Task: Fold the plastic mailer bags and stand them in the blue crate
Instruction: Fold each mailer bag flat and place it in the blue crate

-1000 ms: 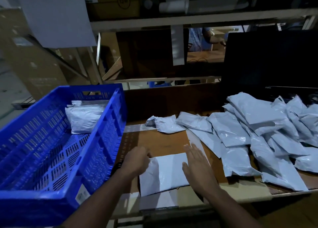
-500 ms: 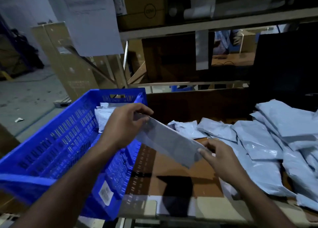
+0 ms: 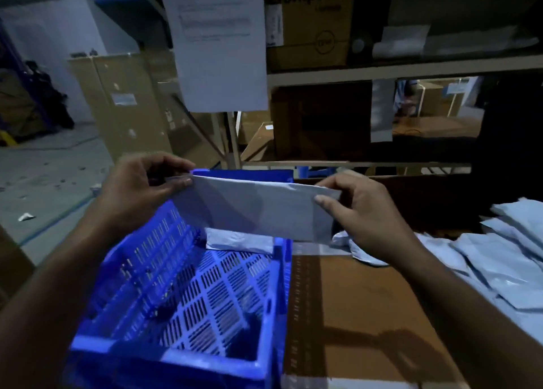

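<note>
A folded grey plastic mailer bag (image 3: 252, 209) hangs upright above the far end of the blue crate (image 3: 273, 315). My left hand (image 3: 141, 185) pinches its left end and my right hand (image 3: 361, 212) pinches its right end. Below it, folded mailers (image 3: 239, 243) stand against the crate's far wall, partly hidden by the held bag. The crate's slotted floor in front of them is bare. A heap of unfolded grey mailers (image 3: 505, 259) lies on the table at the right.
The crate sits at the left end of a brown cardboard-topped table (image 3: 352, 300). A metal shelf rack (image 3: 382, 71) with boxes and a hanging paper sheet (image 3: 217, 41) rises behind. Concrete floor and tall cartons lie to the left.
Both hands lifted the folded mailer off the table and carried it left, over the crate's far end. It has turned from slanted to nearly level and upright.
</note>
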`<state>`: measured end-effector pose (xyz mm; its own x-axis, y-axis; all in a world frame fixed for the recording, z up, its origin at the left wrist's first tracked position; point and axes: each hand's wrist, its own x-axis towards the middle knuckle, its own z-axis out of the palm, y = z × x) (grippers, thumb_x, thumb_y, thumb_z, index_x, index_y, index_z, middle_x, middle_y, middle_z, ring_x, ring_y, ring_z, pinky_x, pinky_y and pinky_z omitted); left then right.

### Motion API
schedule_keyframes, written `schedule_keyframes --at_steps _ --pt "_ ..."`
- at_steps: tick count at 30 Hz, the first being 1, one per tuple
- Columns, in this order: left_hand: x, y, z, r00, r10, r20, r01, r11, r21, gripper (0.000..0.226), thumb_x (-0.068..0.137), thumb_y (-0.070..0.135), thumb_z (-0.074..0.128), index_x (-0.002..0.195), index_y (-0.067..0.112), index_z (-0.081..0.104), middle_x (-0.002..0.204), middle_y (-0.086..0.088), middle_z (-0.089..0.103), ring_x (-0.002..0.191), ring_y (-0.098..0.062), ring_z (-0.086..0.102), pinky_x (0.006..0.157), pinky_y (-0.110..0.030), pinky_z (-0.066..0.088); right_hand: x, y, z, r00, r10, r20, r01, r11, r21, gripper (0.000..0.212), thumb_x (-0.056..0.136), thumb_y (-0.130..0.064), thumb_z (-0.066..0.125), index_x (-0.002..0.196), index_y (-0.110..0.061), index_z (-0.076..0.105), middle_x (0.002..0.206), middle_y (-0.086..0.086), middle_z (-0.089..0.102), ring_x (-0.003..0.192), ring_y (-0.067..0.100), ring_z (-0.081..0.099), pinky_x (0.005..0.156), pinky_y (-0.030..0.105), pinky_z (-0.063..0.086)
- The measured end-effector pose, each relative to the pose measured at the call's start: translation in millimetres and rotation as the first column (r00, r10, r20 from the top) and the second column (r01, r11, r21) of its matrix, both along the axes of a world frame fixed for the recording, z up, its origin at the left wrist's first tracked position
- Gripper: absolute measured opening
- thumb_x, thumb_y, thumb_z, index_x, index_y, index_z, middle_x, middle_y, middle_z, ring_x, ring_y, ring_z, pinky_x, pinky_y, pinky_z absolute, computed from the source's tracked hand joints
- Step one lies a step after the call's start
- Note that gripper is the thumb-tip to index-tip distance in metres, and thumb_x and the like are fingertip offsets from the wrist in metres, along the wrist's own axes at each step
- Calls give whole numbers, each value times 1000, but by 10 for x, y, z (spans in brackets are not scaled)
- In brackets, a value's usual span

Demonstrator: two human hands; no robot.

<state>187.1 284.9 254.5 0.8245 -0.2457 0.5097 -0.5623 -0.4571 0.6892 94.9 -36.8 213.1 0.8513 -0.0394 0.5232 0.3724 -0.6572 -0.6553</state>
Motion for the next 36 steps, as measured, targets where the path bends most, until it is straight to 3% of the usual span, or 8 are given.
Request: schedule_keyframes --at_steps 4,7,12,15,17,26,29,36 --pt "417 618 9 994 107 24 -109 989 95 20 89 6 74 96 25 77 85 9 77 74 0 70 64 -18 58 563 529 86 996 -4 85 18 986 -169 13 93 -27 69 105 -22 69 98 -9 60 90 6 55 70 26 47" --pt "759 808 -167 970 188 157 -233 903 360 21 87 12 78 90 33 76 83 10 75 81 -13 71 73 -33 56 968 764 -45 996 -58 68 79 925 -370 16 92 -32 68 106 -25 68 101 -7 66 93 12 58 72 31 44" --pt "1190 685 -584 975 118 187 -215 695 686 15 85 25 76 99 28 78 95 4 78 91 -22 72 73 -33 54 1384 886 -379 981 -176 -76 65 680 -730 15 93 -32 64 107 -25 62 107 -1 67 101 22 62 69 30 37" --pt "1417 572 -828 981 73 180 -192 521 832 14 85 34 69 98 30 74 98 5 75 95 -22 69 70 -31 49 1525 926 -498 957 -237 -165 -15 531 -847 9 90 -23 62 99 -20 63 104 6 66 100 29 63 67 32 35" --pt "1525 485 -980 989 62 132 -145 474 868 12 84 32 68 95 29 72 99 5 74 98 -23 68 73 -31 50 1619 976 -524 933 -280 -226 -73 466 -882 9 88 -16 61 97 -16 64 107 9 65 101 33 64 67 32 38" --pt "2014 164 -1314 997 55 56 -75 465 882 16 83 15 65 81 29 58 96 3 70 93 -23 65 63 -29 37 2039 1109 -699 860 -424 -285 -214 207 -954 19 95 -6 53 110 -16 59 121 10 64 109 29 63 71 36 42" --pt "2138 147 -1419 996 75 51 -81 494 866 15 85 17 65 79 28 56 95 2 70 89 -24 65 60 -30 36 2153 1071 -759 882 -415 -223 -151 200 -968 27 98 -8 48 121 -14 60 123 8 63 111 29 62 75 37 44" --pt "2222 144 -1469 994 93 53 -94 531 842 14 86 22 68 78 27 57 91 4 70 86 -23 66 59 -30 36 2336 1019 -856 881 -436 -184 -76 255 -964 28 94 -8 51 114 -19 66 115 3 67 102 28 66 69 35 45"
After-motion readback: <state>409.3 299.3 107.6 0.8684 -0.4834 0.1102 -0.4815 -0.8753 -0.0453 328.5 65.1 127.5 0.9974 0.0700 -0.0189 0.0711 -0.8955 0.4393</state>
